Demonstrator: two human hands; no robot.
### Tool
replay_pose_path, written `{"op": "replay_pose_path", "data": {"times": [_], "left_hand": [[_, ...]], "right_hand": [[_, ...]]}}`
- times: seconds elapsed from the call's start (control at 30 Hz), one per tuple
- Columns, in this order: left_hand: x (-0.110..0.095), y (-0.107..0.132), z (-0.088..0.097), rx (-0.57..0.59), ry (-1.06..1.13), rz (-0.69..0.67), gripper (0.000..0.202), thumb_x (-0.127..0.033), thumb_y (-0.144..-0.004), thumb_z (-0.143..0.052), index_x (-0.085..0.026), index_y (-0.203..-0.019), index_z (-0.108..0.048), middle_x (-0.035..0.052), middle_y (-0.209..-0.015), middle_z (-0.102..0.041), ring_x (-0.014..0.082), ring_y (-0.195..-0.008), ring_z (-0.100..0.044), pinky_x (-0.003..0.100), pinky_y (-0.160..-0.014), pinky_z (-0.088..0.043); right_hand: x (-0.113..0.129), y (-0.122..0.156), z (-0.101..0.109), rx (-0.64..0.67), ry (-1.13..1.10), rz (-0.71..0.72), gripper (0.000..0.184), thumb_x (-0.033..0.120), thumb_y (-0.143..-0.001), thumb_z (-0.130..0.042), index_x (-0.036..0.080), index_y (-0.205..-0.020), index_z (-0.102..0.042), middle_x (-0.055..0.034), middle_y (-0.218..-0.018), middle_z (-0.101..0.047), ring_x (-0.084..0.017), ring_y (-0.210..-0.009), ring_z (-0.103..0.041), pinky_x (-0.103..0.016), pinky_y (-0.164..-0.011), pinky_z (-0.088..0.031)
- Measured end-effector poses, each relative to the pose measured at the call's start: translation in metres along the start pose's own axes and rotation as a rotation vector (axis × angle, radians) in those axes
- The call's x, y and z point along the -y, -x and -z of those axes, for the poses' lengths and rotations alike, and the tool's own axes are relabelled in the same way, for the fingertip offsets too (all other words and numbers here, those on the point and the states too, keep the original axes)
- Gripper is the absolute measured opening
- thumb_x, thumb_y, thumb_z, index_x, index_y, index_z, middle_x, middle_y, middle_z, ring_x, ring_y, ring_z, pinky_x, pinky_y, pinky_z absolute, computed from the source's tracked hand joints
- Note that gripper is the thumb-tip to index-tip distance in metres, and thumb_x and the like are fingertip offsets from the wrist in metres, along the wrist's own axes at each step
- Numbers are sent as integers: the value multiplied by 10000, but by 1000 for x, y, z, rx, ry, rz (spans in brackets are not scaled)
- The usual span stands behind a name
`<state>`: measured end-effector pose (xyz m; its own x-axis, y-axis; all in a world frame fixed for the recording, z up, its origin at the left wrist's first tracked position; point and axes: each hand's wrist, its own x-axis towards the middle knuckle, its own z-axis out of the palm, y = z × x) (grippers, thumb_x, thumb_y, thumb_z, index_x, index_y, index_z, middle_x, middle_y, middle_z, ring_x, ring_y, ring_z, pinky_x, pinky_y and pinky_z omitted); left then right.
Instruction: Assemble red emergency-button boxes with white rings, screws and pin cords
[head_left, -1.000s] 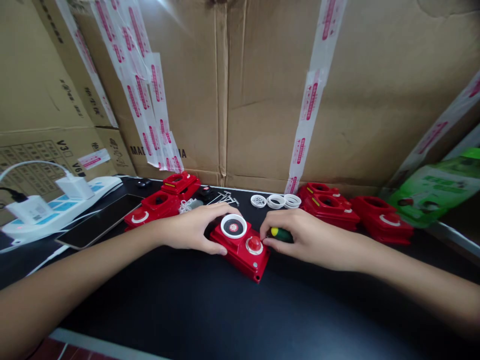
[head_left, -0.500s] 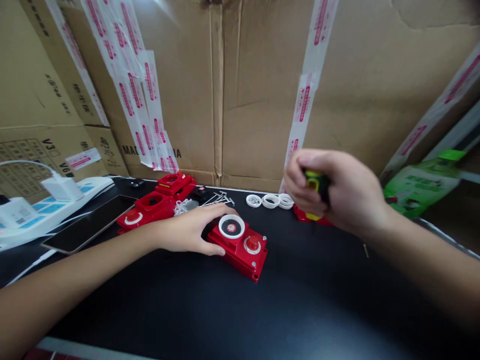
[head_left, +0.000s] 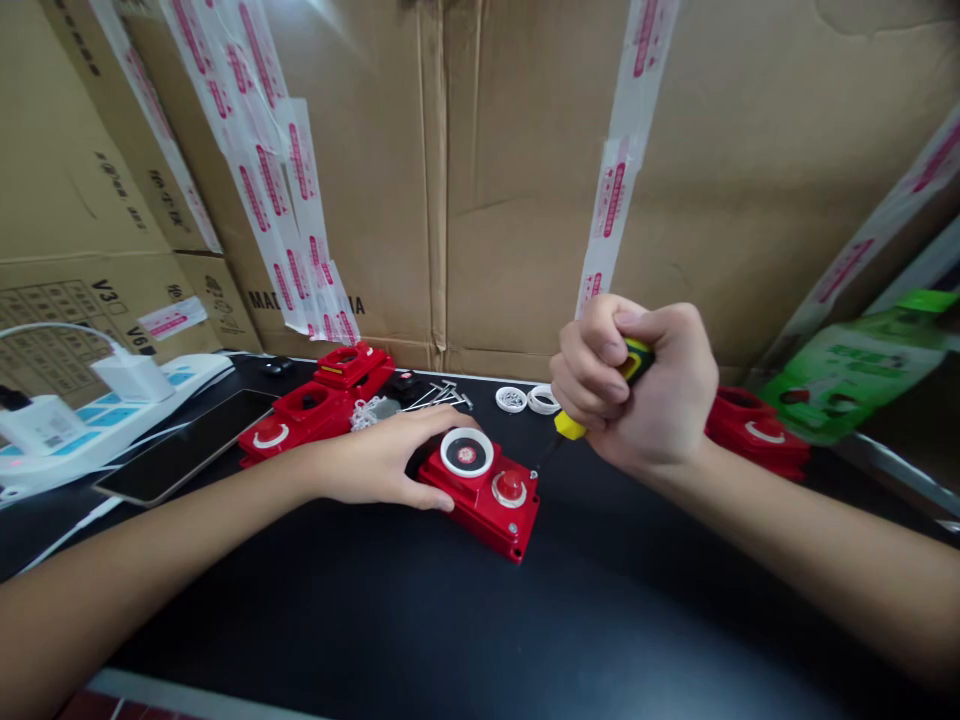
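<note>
Right hand [head_left: 637, 400] has dropped, grip tight round the screwdriver [head_left: 568, 425], tip beside the red box [head_left: 480, 492].

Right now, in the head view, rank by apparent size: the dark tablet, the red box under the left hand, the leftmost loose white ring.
1. dark tablet, largest.
2. red box, somewhat smaller; the left hand covers part of it, so the gap is unsure.
3. leftmost loose white ring, clearly smallest.
</note>
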<state>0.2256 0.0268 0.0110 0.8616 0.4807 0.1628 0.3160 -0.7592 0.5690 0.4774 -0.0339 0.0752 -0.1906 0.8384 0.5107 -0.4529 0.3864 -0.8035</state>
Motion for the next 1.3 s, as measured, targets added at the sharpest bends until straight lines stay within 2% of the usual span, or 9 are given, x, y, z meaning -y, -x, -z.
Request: {"op": "replay_pose_path", "data": {"times": [0.13, 0.27, 0.5, 0.63, 0.83, 1.0, 1.13, 1.3], "left_hand": [[0, 0, 0, 11, -5, 1, 700, -390, -854, -879, -231, -1445, -538, 123, -1446, -630, 318, -1323, -617, 462, -1146, -490], [-1, 0, 1, 18, 1, 8, 699, -379, -852, -888, -239, -1441, -539, 117, -1456, -623, 317, -1341, -606, 453, -1154, -482], [3, 0, -1, 11, 30, -2, 698, -403, -839, -904, -263, -1433, -566, 104, -1426, -644, 323, -1320, -625, 428, -1091, -524], [4, 0, -1, 12, 30, -6, 705, -402, -838, -903, -257, -1439, -565, 114, -1444, -634, 328, -1326, -620, 435, -1101, -516], [-2, -1, 1, 15, 37, 8, 683, -384, -853, -889, -244, -1435, -560, 109, -1437, -639, 310, -1306, -632, 429, -1131, -497], [-1, -1, 1, 16, 32, 10, 675, -390, -850, -886, -245, -1429, -572, 113, -1444, -635, 324, -1322, -623, 444, -1144, -493], [3, 0, 0, 20, 23, -26, 663, -395, -868, -878, -253, -1438, -572, 113, -1454, -628, 321, -1338, -606, 445, -1156, -485], [5, 0, 0, 10, -10, -29, 713, -411, -870, -879, -236, -1468, -533, 126, -1457, -624, 327, -1345, -600, 459, -1158, -481]], "right_hand": [[-3, -2, 2, 3, 25, -38, 353, 356, -911, -570, 248, -617, -406, 81, -471, -256, -88, -371, -144, -210, -340, -172], [-6, -2, 3, 1, 28, -50, 325, 346, -872, -565, 251, -602, -411, 82, -459, -257, -93, -374, -130, -212, -342, -166], [-5, -2, 4, 9, 16, -60, 327, 344, -861, -567, 257, -599, -392, 82, -453, -266, -100, -371, -123, -217, -341, -170], [-2, -1, 4, 35, 16, -49, 359, 345, -883, -563, 253, -607, -354, 80, -464, -254, -96, -377, -128, -215, -346, -185], [-6, -2, 3, 21, -12, -64, 325, 322, -858, -563, 244, -586, -405, 77, -449, -276, -85, -372, -133, -215, -337, -166], [-7, -2, 6, 17, 19, -62, 358, 348, -885, -564, 247, -613, -355, 77, -472, -270, -87, -379, -132, -211, -331, -185], [-10, -3, 5, -5, 66, -14, 337, 376, -915, -579, 256, -634, -436, 80, -491, -296, -94, -381, -149, -214, -323, -207], [-22, -4, -1, -2, 105, 84, 320, 378, -1011, -577, 246, -726, -516, 72, -560, -404, -95, -424, -255, -222, -376, -268]]}}
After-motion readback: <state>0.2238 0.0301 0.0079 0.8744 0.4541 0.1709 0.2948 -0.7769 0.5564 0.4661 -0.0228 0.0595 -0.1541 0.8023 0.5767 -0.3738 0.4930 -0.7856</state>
